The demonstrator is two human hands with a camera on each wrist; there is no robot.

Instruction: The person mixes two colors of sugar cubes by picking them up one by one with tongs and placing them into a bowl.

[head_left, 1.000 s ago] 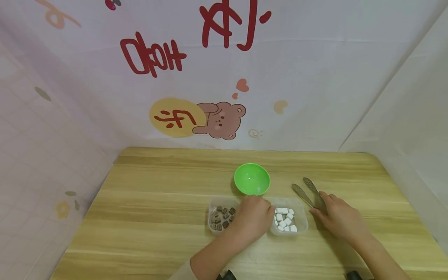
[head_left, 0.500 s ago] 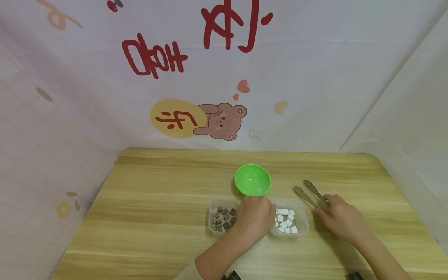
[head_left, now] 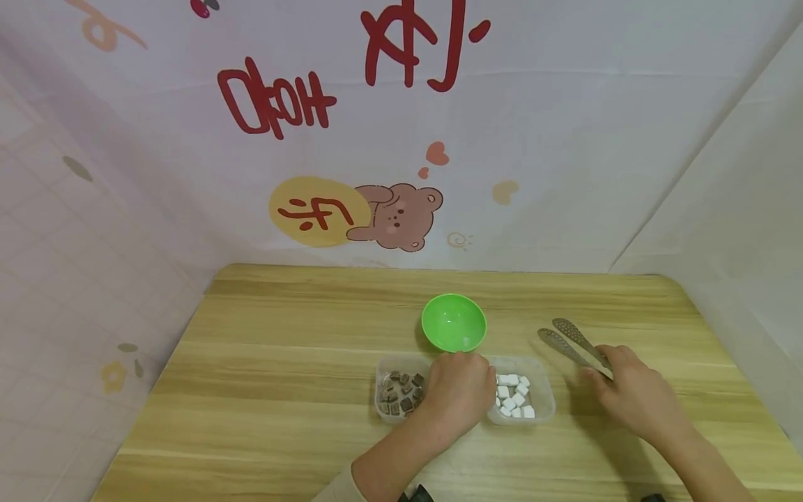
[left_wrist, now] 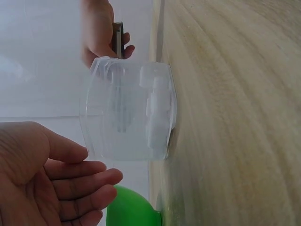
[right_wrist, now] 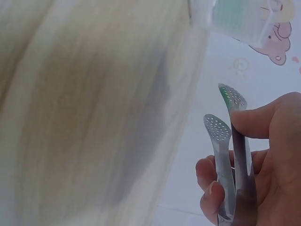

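Note:
My right hand (head_left: 636,390) grips metal tongs (right_wrist: 242,160); their perforated tips stand apart with nothing between them. The tongs point toward the back of the table, right of a clear plastic container (head_left: 548,404) with white cubes (head_left: 518,399) in it. At that container's left side is my left hand (head_left: 461,390), fingers loosely bent; in the left wrist view the thumb tip is right at its edge. A second clear container (head_left: 380,411) with brown cubes (head_left: 406,404) is partly hidden behind the left hand and forearm. Just beyond the left hand stands a green bowl (head_left: 454,321).
The wooden table (head_left: 301,362) ends at a white printed cloth (head_left: 552,139) at the back, with more cloth along both sides. A small pale spot shows inside the green bowl near its front.
My right hand has moved to the right with the tongs, away from the container of white cubes. The left hand has stayed almost where it was.

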